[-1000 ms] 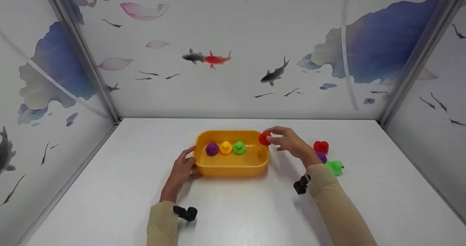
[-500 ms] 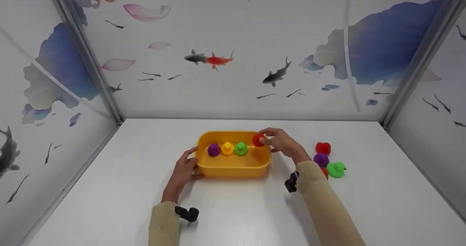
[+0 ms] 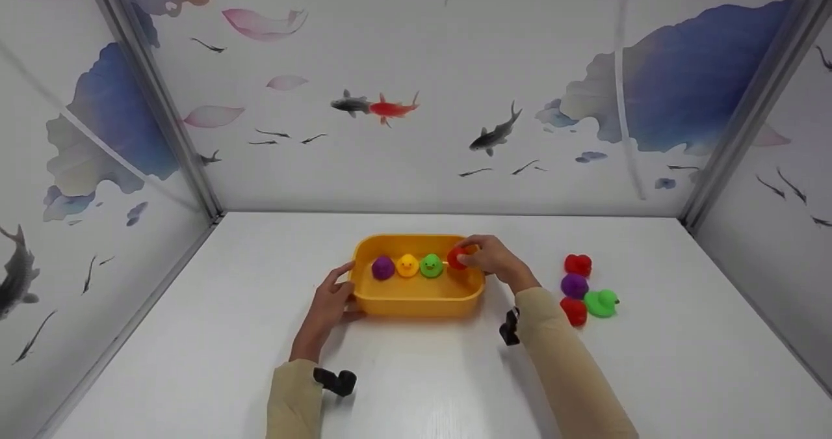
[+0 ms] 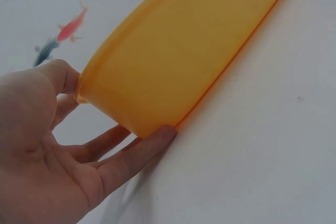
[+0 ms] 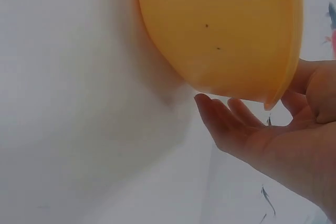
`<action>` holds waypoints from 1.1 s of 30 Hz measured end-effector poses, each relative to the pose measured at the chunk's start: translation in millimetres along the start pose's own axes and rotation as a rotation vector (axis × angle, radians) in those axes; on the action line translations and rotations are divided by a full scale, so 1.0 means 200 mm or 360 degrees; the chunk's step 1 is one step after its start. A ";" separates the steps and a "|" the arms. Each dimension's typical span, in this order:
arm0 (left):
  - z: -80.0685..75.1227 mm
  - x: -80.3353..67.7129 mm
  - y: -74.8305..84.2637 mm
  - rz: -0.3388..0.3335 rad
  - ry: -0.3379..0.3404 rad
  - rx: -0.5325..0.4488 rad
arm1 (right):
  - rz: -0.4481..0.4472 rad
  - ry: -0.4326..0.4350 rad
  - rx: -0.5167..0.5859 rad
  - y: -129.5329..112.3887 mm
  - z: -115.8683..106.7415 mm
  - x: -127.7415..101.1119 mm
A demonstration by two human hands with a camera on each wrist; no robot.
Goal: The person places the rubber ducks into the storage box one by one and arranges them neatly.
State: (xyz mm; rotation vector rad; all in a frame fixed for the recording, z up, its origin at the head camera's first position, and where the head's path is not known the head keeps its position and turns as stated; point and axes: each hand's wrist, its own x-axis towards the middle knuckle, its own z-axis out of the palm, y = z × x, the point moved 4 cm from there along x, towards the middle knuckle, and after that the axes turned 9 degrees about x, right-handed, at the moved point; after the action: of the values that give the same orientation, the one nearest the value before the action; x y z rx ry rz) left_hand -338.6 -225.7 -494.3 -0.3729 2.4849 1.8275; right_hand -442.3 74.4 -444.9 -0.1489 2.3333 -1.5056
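At the left of centre in the head view, the left hand (image 3: 328,302) rests against the left end of the yellow tub (image 3: 416,299), thumb on the rim and straight fingers along the outer wall; the left wrist view shows the fingers (image 4: 134,156) spread wide and flat under the tub's corner. Inside the tub, along its far side, sit a purple duck (image 3: 383,268), a yellow duck (image 3: 407,265) and a green duck (image 3: 430,265) in a row. Just right of them, over the tub's right end, the right hand (image 3: 492,260) pinches a red duck (image 3: 457,259) between thumb and fingertips. Further right on the white surface (image 3: 422,387), well apart from the tub, lies a cluster of loose ducks (image 3: 585,286): two red, one purple, one green.
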 end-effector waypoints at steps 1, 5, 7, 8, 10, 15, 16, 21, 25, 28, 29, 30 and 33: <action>0.00 0.00 0.00 -0.0003 0.0001 0.0003 | 0.0004 0.0001 -0.0010 0.00 0.00 0.00; -0.01 -0.01 0.00 0.0011 -0.0001 -0.0008 | 0.0014 0.0001 -0.0047 0.00 0.02 0.02; -0.01 -0.01 0.00 0.0015 0.0000 -0.0019 | 0.0013 -0.0001 -0.0060 0.00 0.04 0.02; -0.01 -0.01 0.00 0.0023 -0.0002 -0.0022 | 0.0011 0.0000 -0.0069 0.00 0.04 0.02; -0.02 0.00 0.00 0.0024 -0.0001 -0.0035 | -0.0007 0.0004 -0.0090 0.00 0.05 0.02; -0.01 0.01 0.00 0.0032 -0.0014 -0.0033 | 0.0014 0.0048 -0.0120 0.00 0.06 0.03; -0.01 0.01 0.00 0.0033 -0.0015 -0.0028 | 0.0030 0.0057 -0.0111 0.00 0.06 0.03; -0.01 0.01 0.00 0.0011 0.0000 -0.0012 | 0.0038 0.0094 -0.0089 0.00 0.07 0.04; 0.00 0.00 0.00 0.0016 -0.0009 -0.0022 | 0.0033 0.0133 -0.0110 0.01 0.07 0.04; 0.00 0.00 0.00 0.0035 -0.0019 -0.0020 | 0.0053 0.0151 -0.0113 0.02 0.06 0.05; 0.00 0.00 0.00 0.0043 -0.0020 -0.0020 | 0.0058 0.0154 -0.0114 0.02 0.05 0.04; 0.00 0.00 0.00 0.0050 -0.0022 -0.0021 | 0.0065 0.0155 -0.0109 0.01 0.05 0.04; 0.00 0.00 0.00 0.0054 -0.0027 -0.0032 | 0.0043 0.0145 -0.0110 0.00 0.02 0.03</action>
State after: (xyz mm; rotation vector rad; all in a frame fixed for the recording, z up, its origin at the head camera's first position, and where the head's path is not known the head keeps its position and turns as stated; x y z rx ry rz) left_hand -338.3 -226.1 -494.6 -0.3167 2.4782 1.8615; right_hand -445.9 69.3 -446.9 -0.0675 2.4497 -1.4481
